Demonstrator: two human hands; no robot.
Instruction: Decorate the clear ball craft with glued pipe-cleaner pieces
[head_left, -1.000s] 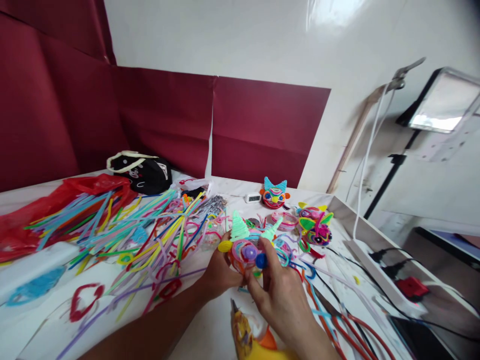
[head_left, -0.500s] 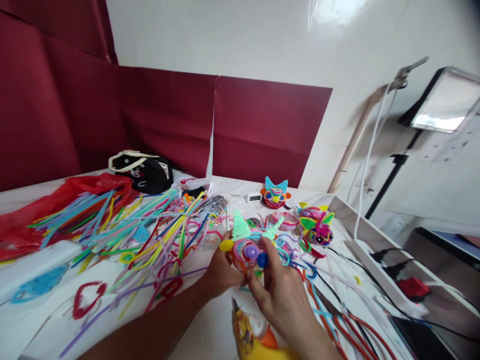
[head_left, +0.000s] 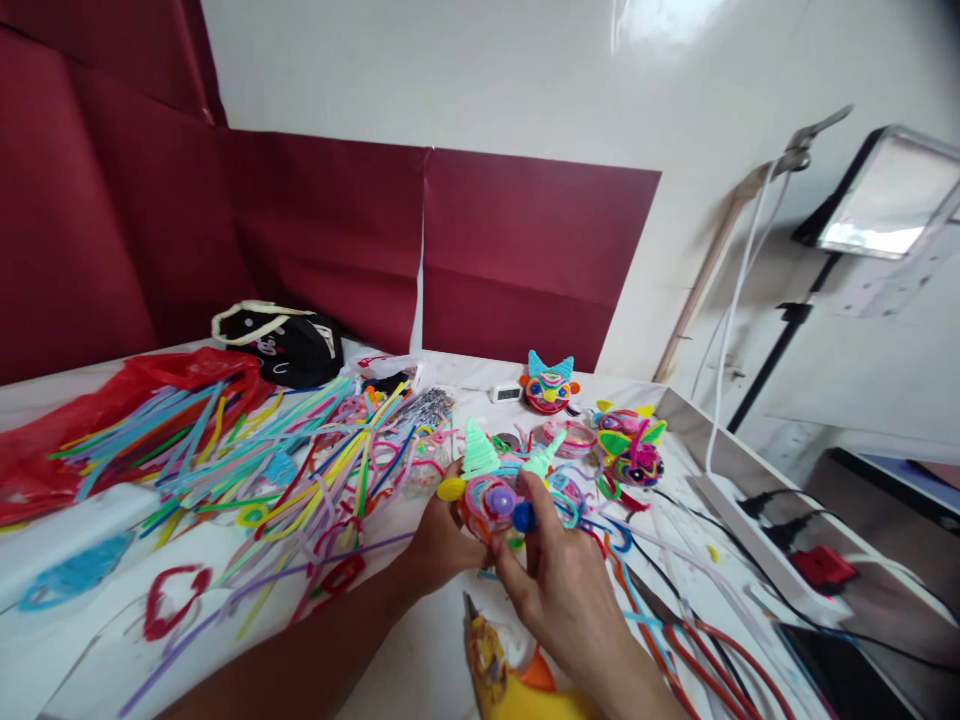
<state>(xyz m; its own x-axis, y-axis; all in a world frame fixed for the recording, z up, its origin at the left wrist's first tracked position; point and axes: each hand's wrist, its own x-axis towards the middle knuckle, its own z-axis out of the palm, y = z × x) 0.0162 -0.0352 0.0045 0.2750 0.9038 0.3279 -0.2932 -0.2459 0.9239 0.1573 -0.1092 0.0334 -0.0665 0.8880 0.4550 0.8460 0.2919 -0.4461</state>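
Though fuzzy, a pointy-eared figure [head_left: 499, 501]

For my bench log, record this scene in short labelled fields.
Left hand: holds the craft face beside its yellow disc
Right hand: fingers at the face's blue disc
Face details: pale green ears, purple bead
Near edge: yellow tool, partly out of view
Left side: loose fuzzy stems, red bag
Beyond: blue-eared face, small display
Right side: power strip, red plug
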